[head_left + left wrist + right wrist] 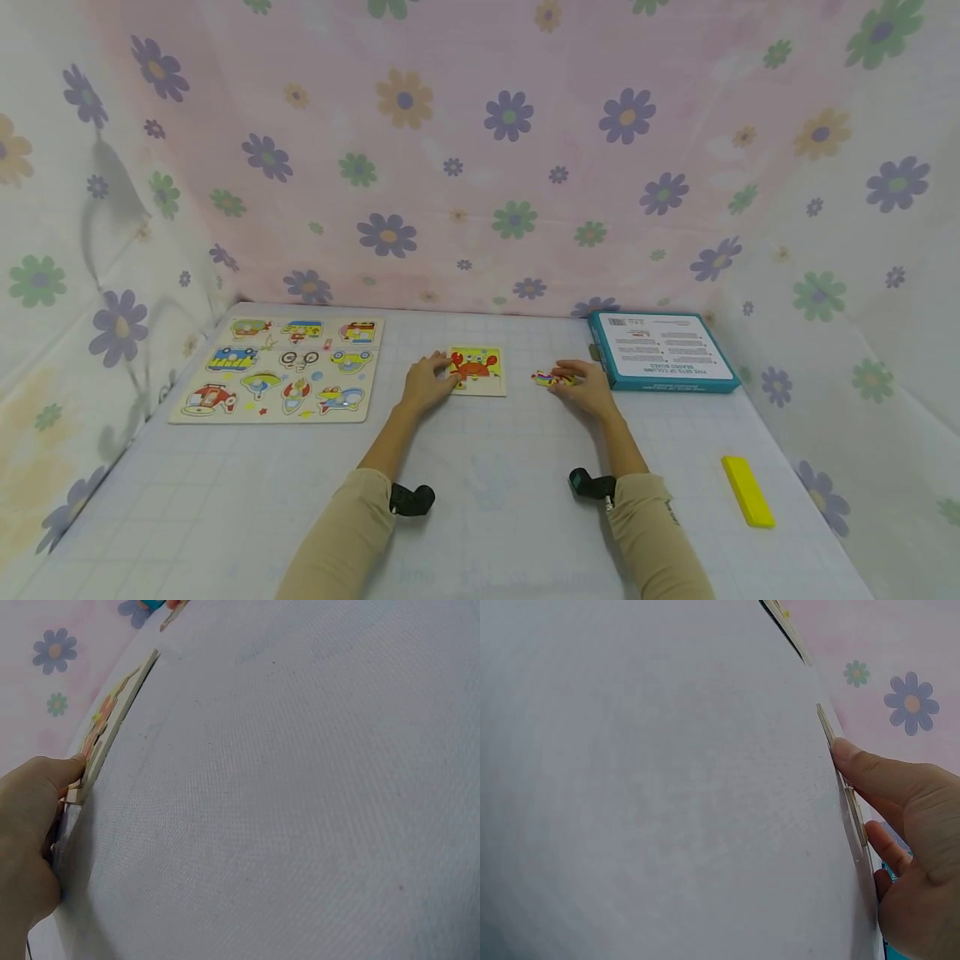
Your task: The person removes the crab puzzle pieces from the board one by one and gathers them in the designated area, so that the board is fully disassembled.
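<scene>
In the head view, a small square wooden puzzle board with a red crab (487, 385) lies mid-table. My left hand (429, 382) holds its left edge, the thumb (69, 769) at the near corner in the left wrist view. To the right, my right hand (591, 388) pinches a flat, multicoloured wooden puzzle piece (542, 378) close over the tabletop. Thin wooden edges (857, 817) show beneath those fingers in the right wrist view, with the thumb (849, 752) along the near side. The hand covers part of the piece.
A large wooden vehicle puzzle board (273, 382) lies at the left. At the back right is a teal box (667, 387) with a white printed panel. A yellow bar (747, 492) sits near the right edge. Flowered cloth (465, 167) walls the table in.
</scene>
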`<state>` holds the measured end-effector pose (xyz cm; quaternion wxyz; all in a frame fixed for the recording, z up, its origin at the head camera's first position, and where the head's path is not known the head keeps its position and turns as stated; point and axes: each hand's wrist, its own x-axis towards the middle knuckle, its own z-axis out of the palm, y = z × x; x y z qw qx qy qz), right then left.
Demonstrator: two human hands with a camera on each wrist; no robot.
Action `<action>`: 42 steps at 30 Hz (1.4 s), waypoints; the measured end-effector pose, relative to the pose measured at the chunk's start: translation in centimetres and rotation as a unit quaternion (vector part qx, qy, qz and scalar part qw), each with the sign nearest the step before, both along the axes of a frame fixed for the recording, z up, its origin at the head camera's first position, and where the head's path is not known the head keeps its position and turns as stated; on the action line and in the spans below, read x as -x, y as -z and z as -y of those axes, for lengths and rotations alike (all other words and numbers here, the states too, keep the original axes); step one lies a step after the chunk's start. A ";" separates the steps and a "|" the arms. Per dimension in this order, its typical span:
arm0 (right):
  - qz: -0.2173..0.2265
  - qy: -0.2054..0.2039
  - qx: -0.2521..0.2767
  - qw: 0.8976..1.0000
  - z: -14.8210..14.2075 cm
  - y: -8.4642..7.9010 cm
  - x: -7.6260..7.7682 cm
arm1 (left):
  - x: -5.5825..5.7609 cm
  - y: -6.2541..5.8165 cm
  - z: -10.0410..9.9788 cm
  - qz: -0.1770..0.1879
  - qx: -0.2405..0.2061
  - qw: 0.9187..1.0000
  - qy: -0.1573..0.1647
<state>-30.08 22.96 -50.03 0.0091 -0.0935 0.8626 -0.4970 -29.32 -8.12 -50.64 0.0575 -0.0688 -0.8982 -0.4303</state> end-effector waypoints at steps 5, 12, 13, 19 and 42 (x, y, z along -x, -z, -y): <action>0.005 -0.001 -0.009 1.000 0.0 0.0 -0.1 | 0.0 -0.1 0.1 0.015 0.003 1.000 -0.006; 0.003 -0.010 -0.010 1.000 0.0 -0.4 -0.3 | 0.0 -0.1 0.1 0.021 0.004 1.000 -0.008; 0.003 -0.011 -0.011 1.000 0.0 -0.4 -0.3 | -0.1 -0.1 0.1 0.019 0.004 1.000 -0.009; -0.033 -0.008 -0.044 0.998 0.4 -0.6 -0.4 | -0.1 -0.2 0.1 0.019 0.007 1.000 -0.009; -0.088 -0.082 -0.007 0.993 15.4 -1.1 -1.1 | 0.1 0.0 0.4 -0.033 0.015 0.999 0.014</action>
